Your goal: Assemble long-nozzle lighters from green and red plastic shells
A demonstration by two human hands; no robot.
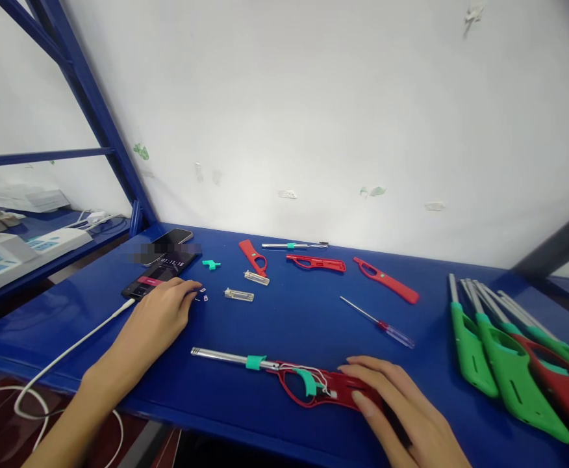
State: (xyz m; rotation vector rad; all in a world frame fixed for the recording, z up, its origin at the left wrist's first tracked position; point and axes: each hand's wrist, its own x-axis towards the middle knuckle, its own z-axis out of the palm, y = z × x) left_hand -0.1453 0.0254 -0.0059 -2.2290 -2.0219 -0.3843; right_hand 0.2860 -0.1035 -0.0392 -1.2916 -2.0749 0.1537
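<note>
My right hand [401, 403] grips the handle end of an opened red utility lighter [340, 383] lying at the front of the table. Its metal tube points left, and a green trigger [308, 382], a green collar [255, 363] and thin white wires show in the shell. My left hand [165, 312] is at the left, fingertips closed together beside several tiny white parts [204, 296]. Whatever its fingers hold is hidden or too small to name. Two clear fuel tanks [239, 295] lie to the right of that hand, with a loose green trigger [211, 264] behind.
Red shell halves [386, 281] and a metal lighter tube [294, 246] lie toward the back. A screwdriver [379, 323] rests mid-table. Several green and red lighters [513, 364] are piled at right. A phone [160, 270] with a white cable [84, 341] is at left, by a blue frame post [89, 97].
</note>
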